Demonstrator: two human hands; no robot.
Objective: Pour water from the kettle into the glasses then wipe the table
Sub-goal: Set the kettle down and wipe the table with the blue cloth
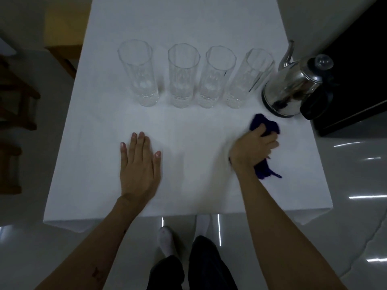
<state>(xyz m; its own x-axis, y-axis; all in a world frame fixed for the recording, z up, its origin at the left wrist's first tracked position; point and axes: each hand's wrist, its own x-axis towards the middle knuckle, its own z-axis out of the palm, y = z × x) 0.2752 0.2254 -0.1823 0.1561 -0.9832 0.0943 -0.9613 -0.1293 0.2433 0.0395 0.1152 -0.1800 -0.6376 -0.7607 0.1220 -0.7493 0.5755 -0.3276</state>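
No legible text, label, brand, number or sign appears on any surface in view. The kettle [293, 88] at 2 o'clock and the glasses [194, 74] at 12 o'clock carry no readable markings.

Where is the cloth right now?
In the head view, the blue cloth is gripped in the right hand on the table, right side, just in front of the kettle.

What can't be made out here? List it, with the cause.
- Water level in the four glasses, head view: clear glass on white cloth, too faint to tell.
- Kettle handle side: dark against the black box behind it.
- Most of the blue cloth: covered by the right hand gripping it.
- Table far end: cut off by the top edge.
- Wet spots: not discernible.
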